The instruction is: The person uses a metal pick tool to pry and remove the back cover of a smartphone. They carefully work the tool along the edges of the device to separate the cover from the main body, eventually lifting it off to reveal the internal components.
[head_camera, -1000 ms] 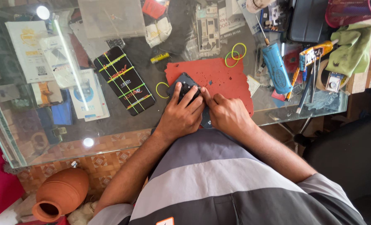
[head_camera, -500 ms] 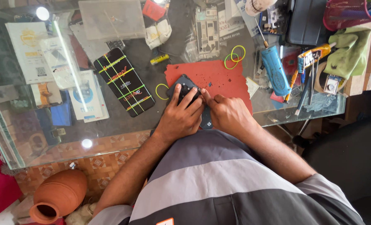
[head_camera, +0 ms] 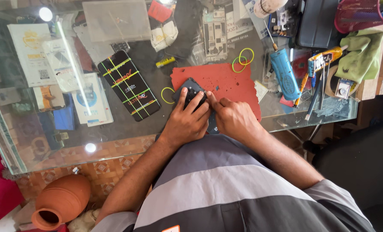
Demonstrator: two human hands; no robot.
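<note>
Black phone (head_camera: pixel 191 88) on red mat (head_camera: pixel 226 79), both hands pressing.

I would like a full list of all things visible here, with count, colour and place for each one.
dark phone: one, black, on the red mat, under both hands
red mat: one, red, on the glass table
glass table: one, clear, fills the upper view
phone with bands: one, black with yellow-green bands, left of the mat
rubber bands: about three loose, yellow-green, around the mat
blue tool: one, blue, right of the mat
green cloth: one, green, far right
clay pot: one, orange-brown, on the floor, lower left
left hand: one, pressing on the dark phone
right hand: one, fingertip at the phone's edge
</note>
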